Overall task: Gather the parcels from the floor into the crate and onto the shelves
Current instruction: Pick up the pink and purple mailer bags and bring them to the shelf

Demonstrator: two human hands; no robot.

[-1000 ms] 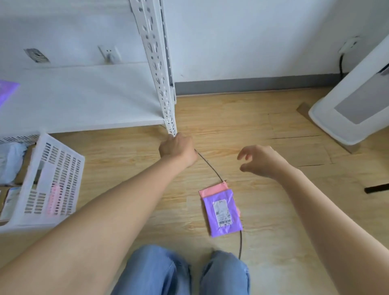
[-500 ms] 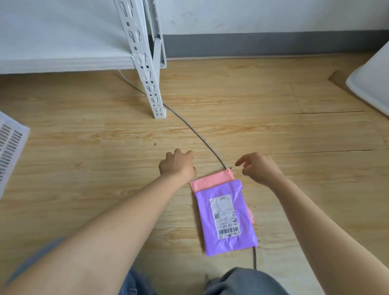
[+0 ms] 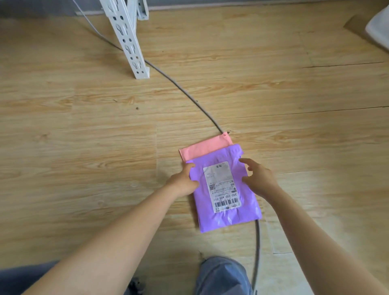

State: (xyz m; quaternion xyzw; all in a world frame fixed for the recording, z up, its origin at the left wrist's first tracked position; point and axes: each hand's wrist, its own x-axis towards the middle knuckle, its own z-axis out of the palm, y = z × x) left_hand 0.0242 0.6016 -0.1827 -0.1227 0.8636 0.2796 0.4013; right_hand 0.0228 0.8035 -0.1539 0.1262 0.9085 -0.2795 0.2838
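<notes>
Purple parcel (image 3: 225,189) lies between left hand (image 3: 183,183) touching its edge and open-fingered right hand (image 3: 260,181).

— What covers the floor (image 3: 63,130)?
— Light wood-grain planks with a few dark seams, evenly lit.
— Any furniture?
— A white perforated metal post (image 3: 130,42) stands near the far edge, with a grey skirting strip (image 3: 210,2) behind it. A grey cable (image 3: 185,92) curves across the floor from beside the post. A white rounded object (image 3: 379,31) sits at the far right corner.
</notes>
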